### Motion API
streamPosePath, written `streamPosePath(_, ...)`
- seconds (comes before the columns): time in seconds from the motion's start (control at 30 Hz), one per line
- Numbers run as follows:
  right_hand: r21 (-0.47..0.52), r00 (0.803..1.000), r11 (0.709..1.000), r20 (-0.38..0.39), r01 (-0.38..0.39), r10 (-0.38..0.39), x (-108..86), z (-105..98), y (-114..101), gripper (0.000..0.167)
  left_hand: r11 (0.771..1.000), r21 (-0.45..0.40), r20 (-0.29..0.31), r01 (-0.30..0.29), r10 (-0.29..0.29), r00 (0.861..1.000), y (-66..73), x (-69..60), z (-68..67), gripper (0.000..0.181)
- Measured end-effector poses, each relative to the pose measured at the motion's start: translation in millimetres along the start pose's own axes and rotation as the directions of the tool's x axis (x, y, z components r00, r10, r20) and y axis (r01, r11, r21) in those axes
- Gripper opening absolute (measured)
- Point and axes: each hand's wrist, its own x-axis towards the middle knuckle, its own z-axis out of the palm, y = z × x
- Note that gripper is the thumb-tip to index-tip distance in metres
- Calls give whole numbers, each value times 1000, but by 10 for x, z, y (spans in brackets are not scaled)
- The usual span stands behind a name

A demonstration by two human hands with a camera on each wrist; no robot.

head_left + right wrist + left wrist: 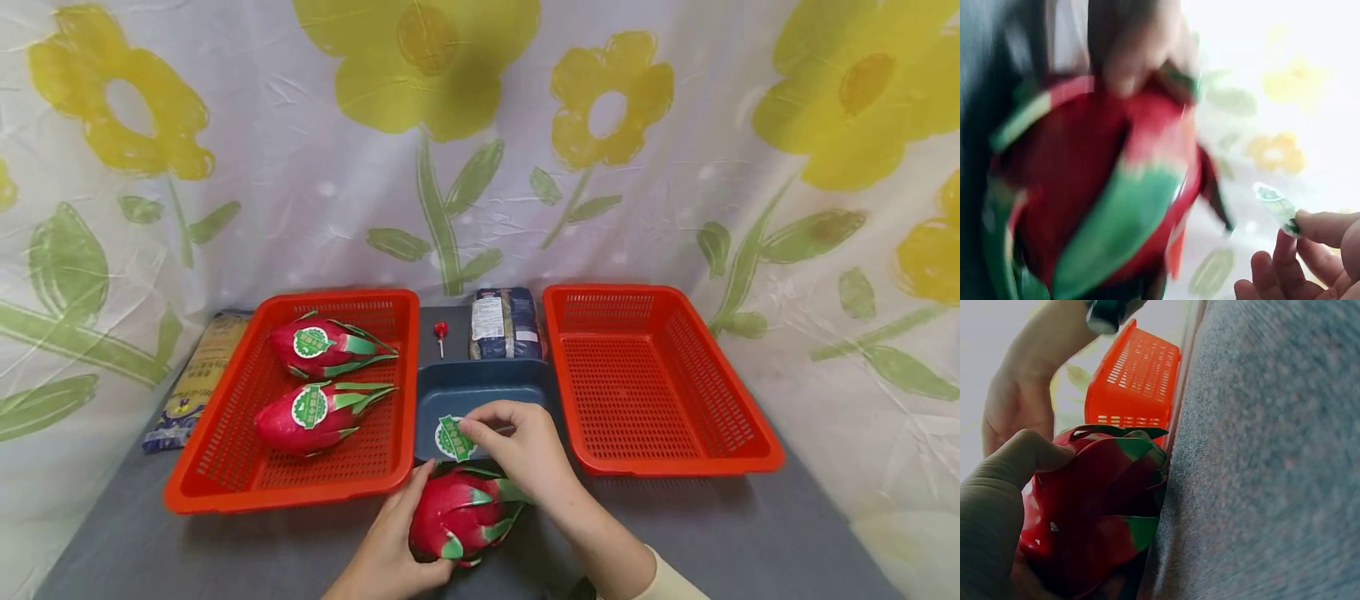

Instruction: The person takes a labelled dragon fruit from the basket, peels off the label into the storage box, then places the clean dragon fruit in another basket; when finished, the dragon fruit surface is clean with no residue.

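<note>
In the head view my left hand (393,546) grips a red dragon fruit (450,508) with green-tipped scales, low in front of the blue tray. The left wrist view shows the thumb (1035,453) pressed on the fruit's skin (1079,500). Above that fruit, my right hand (525,446) pinches a round green-and-white sticker (454,439) by its edge. The sticker (1275,203) is apart from the fruit in the right wrist view. No sticker shows on the visible side of the held fruit.
Two stickered dragon fruits (326,346) lie in the left red basket (300,500). A second red basket (675,467) stands at right. Between them are a dark blue tray (480,375), a red lollipop (441,330) and a packaged bag (504,325). A yellow packet (197,379) lies far left.
</note>
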Motion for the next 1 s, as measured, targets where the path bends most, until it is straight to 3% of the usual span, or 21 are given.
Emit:
streamPosePath(0.2,-120,997,989,-4,-82,83,349,25,305,10,996,2,54,86,-86,995,34,26,-34,110)
streamPosePath(0.37,-197,985,966,10,-167,173,527,113,546,13,993,-18,85,115,-113,990,34,27,-49,109)
streamPosePath(0.5,-293,975,936,52,-193,217,611,204,665,13,992,-34,97,118,-115,989,28,33,-66,108)
streamPosePath(0.73,-489,966,860,119,-144,229,689,341,739,12,996,-22,101,83,-80,992,0,47,-71,107)
streamPosePath(0.87,-593,974,801,124,-79,188,700,398,737,12,998,-28,101,59,-56,993,-13,48,-66,106)
streamPosePath(1.0,-667,978,741,98,-72,183,706,419,736,18,998,-36,98,58,-54,994,-7,53,-69,106)
